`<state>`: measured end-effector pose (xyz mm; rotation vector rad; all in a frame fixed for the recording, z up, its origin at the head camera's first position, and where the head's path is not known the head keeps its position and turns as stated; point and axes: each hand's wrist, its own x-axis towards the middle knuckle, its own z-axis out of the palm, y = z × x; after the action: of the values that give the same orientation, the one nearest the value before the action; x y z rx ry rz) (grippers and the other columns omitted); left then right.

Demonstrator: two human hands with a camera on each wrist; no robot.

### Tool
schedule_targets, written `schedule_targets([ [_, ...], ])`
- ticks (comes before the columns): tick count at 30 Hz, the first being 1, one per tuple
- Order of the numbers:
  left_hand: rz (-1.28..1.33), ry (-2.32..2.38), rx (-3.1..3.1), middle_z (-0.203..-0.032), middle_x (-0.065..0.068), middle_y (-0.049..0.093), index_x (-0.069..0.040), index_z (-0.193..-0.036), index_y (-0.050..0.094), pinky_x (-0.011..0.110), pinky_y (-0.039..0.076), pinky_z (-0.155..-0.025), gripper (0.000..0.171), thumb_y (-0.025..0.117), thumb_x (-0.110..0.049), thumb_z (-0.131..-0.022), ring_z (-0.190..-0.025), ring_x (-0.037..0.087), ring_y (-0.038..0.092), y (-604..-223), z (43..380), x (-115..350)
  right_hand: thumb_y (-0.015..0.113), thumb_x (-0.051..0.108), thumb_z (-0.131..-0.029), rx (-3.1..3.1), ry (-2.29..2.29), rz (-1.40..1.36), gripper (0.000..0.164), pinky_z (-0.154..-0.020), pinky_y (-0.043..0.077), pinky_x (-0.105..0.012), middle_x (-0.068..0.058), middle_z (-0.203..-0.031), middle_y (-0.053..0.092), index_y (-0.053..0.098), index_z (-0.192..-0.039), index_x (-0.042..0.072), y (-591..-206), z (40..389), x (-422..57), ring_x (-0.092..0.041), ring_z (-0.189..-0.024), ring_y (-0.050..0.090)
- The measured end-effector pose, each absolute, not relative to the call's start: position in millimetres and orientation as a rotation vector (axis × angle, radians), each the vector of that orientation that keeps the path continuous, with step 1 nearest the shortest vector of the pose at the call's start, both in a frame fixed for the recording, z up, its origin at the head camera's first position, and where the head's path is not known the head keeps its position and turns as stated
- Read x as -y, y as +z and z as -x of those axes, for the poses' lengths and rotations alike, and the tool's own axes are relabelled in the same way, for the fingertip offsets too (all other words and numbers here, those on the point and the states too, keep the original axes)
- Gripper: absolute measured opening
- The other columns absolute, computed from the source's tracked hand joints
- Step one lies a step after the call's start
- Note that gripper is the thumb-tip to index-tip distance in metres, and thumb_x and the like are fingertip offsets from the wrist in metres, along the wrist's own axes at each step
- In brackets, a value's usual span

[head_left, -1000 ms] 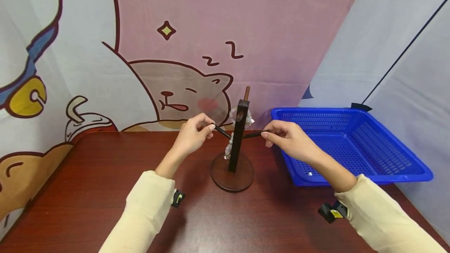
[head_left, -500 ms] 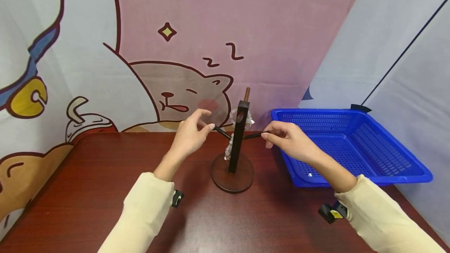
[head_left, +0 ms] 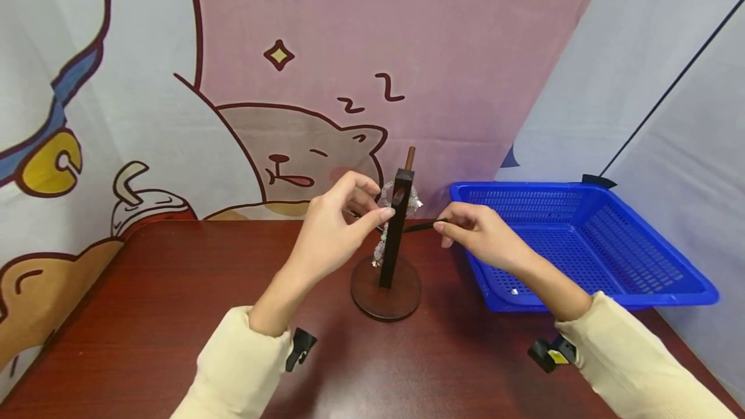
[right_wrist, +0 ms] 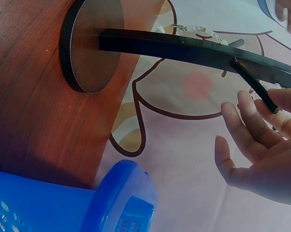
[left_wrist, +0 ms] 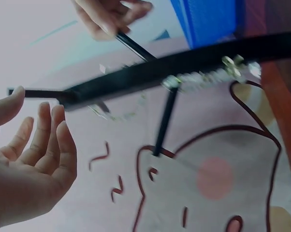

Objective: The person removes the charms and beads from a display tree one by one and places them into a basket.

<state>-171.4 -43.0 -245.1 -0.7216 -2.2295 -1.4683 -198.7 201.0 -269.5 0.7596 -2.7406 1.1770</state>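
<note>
A dark wooden jewelry stand [head_left: 391, 244] stands upright on its round base [head_left: 372, 302], with pegs sticking out from its post. Clear beaded bracelets hang on it: one bracelet [left_wrist: 203, 79] from the left peg [left_wrist: 166, 121], another bracelet [head_left: 416, 202] behind the upper post. My left hand [head_left: 332, 228] is beside the top of the post, its fingers loosely bent and spread. In the left wrist view its thumb overlaps the end of an upper peg [left_wrist: 39, 94]. My right hand [head_left: 480, 231] pinches the tip of the right peg [head_left: 419, 226] between thumb and index finger.
A blue plastic basket [head_left: 588, 306] stands on the right of the reddish-brown table [head_left: 192, 315], close to my right hand. Behind the table hangs a cloth backdrop [head_left: 465, 70] with cartoon animals.
My left hand has let go of the left peg's tip and moved right and nearer to the upper post. The right hand keeps its pinch on the right peg.
</note>
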Motion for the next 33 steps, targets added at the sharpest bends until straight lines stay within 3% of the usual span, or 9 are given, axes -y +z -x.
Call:
schedule_targets([
  [12, 0.753, -1.382, 2.115, -0.069, -0.001, 0.062, -0.007, -0.089, 0.06, 0.025, 0.046, -0.054, 0.013, 0.069, -0.012, -0.081, -0.056, 0.007, 0.053, -235.0, 158.8, 25.8, 0.058, 0.014, -0.089, 2.745, 1.165, -0.764, 0.008, -0.06, 0.041, -0.028, 0.001, -0.067, 0.062, 0.062, -0.083, 0.011, -270.9, 200.3, -202.1, -0.013, -0.064, 0.055],
  [33, 0.696, -1.377, 2.125, -0.076, 0.004, 0.066, -0.002, -0.085, 0.063, 0.027, 0.048, -0.061, 0.005, 0.066, -0.003, -0.081, -0.065, 0.012, 0.06, -229.6, 164.5, 33.7, 0.061, 0.018, -0.088, 2.749, 1.114, -0.749, 0.011, -0.056, 0.042, -0.027, 0.0, -0.067, 0.06, 0.062, -0.077, 0.015, -268.8, 182.3, -197.3, -0.013, -0.063, 0.056],
])
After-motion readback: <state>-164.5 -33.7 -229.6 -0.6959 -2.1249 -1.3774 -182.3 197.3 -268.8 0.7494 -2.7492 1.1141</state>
